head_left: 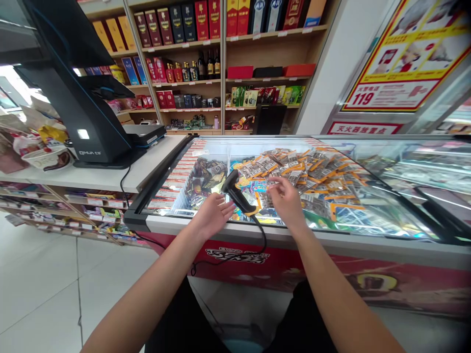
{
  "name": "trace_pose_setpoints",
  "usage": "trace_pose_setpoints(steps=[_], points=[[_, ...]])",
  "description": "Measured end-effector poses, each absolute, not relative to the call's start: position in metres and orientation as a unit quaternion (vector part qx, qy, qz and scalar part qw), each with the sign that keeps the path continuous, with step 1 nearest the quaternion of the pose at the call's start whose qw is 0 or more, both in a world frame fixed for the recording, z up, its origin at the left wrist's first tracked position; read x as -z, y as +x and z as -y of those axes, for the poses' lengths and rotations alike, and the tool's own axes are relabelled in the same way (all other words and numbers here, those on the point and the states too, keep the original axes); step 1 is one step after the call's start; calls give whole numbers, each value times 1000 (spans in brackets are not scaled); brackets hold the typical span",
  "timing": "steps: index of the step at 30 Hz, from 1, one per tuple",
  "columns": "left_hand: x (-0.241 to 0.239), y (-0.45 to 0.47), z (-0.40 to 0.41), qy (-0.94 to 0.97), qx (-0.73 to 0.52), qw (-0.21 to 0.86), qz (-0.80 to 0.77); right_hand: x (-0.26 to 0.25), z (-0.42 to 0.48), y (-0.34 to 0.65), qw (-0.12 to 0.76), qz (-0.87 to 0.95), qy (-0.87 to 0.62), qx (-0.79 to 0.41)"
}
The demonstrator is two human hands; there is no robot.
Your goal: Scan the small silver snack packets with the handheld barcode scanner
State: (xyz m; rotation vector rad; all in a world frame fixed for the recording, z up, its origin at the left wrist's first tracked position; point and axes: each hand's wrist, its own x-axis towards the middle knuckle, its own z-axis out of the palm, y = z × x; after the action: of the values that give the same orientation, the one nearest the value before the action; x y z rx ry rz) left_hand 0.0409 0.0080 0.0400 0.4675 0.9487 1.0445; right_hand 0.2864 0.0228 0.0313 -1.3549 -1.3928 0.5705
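Observation:
My left hand [215, 214] is open, palm turned up and fingers extended, at the front edge of a glass-topped chest freezer. Just right of it, a black barcode scanner [237, 192] lies on the glass, its cord hanging over the front. My right hand [286, 200] is loosely curled with thumb and index finger apart, at the near left side of a heap of small orange-edged packets [287, 164]. By its fingertips is a blue and pink packet [257, 186]; whether they touch it I cannot tell.
A black checkout machine [99, 117] stands on the white counter [110, 179] to the left. Shelves of boxed bottles [180, 24] rise behind the freezer. Bagged goods [204, 184] show through the glass. A cable [265, 240] loops down the red freezer front [294, 264].

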Motion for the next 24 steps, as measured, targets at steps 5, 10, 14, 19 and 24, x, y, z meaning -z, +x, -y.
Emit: trace_pose_setpoints(steps=[5, 10, 14, 19, 24], points=[[-56, 72, -22, 209, -440, 744, -457, -16, -24, 298, 614, 505, -549, -259], [-60, 105, -26, 229, -460, 702, -493, -11, -27, 297, 663, 458, -543, -236], [-63, 96, -26, 223, -482, 719, -448, -14, -23, 306, 572, 567, -578, -134], [-62, 30, -44, 314, -519, 724, -329, -27, -18, 339, 310, 763, -567, -3], [-53, -38, -59, 351, -539, 715, -272, -38, -29, 347, 108, 832, -545, 2]])
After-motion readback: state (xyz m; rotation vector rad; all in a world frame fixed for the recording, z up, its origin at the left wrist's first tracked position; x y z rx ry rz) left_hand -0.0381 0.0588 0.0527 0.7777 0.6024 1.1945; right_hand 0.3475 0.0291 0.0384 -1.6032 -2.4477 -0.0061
